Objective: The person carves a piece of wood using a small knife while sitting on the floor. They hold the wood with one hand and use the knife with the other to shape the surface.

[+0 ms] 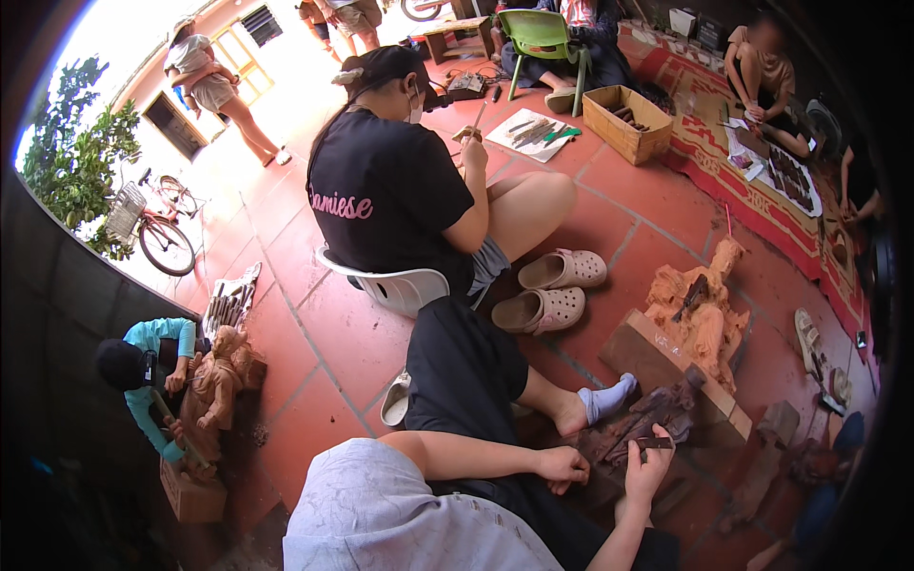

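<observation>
My right hand [647, 474] is raised beside a dark wood carving [657, 411] on the floor. Pinched in its fingers is a short dark brown bar [657, 443]; whether it is a wood piece or a tool handle I cannot tell. My left hand [564, 467] hangs over my dark trousers, left of the carving, with its fingers curled in; anything inside them is hidden. Just beyond the dark carving, a lighter orange-brown carving [700, 314] lies by a wooden block [657, 352], with a dark object on top of it. My socked foot [609, 398] is close to the dark carving.
Ahead, a person in a black shirt [390, 181] sits on a white chair [390, 288], holding a tool. Pale clogs [540, 309] lie nearby. A person in turquoise sleeves [157, 371] works on a statue [214, 390] at left. A basket [626, 133] and red mat [714, 133] are farther off.
</observation>
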Motion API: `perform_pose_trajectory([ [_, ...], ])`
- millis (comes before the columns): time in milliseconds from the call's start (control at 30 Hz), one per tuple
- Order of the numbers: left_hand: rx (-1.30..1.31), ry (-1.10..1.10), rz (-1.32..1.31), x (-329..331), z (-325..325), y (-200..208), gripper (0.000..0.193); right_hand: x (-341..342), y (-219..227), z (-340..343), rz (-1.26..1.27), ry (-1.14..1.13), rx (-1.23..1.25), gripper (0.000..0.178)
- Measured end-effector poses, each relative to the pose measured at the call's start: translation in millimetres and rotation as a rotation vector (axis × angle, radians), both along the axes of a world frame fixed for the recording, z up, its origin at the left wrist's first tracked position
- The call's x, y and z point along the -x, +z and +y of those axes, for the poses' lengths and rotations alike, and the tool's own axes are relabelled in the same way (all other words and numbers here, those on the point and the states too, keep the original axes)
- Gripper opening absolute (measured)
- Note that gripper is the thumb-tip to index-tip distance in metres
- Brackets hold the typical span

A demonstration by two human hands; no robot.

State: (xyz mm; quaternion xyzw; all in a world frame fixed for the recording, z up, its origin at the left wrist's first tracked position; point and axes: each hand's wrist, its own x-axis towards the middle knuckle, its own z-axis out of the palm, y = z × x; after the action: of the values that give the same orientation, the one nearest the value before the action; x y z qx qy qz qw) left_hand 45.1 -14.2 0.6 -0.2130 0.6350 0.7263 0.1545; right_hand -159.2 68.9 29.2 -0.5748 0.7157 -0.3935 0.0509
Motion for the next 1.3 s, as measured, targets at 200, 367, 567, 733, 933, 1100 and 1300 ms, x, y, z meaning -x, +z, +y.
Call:
perform_pose_trajectory([
  [200, -0.009, 0.016, 0.002, -1, 1, -3, 0.029, 9, 2, -2, -0.296, -0.185, 0.0, 0.017],
  [367, 0.004, -0.008, -0.033, -2, 0, 2, 0.029, -7, 8, -2, 0.013, 0.006, -0.015, 0.016],
  [567, -0.015, 0.017, 0.007, -2, 3, -3, 0.029, 6, 0, -2, -0.372, -0.223, -0.018, 0.019],
  [733, -0.019, 0.015, -0.031, -1, 0, 2, 0.029, -4, 7, -2, 0.096, 0.011, 0.052, 0.016],
  [933, -0.024, 0.009, 0.001, -2, 3, -7, 0.03, 9, -2, -2, -0.338, -0.19, 0.024, 0.017],
  [1100, -0.017, -0.003, 0.002, 1, 2, -5, 0.029, -4, 1, -1, -0.062, -0.033, 0.01, 0.018],
  [1300, -0.018, 0.004, 0.002, -1, 1, -3, 0.029, 8, -2, -2, -0.316, -0.219, 0.035, 0.021],
])
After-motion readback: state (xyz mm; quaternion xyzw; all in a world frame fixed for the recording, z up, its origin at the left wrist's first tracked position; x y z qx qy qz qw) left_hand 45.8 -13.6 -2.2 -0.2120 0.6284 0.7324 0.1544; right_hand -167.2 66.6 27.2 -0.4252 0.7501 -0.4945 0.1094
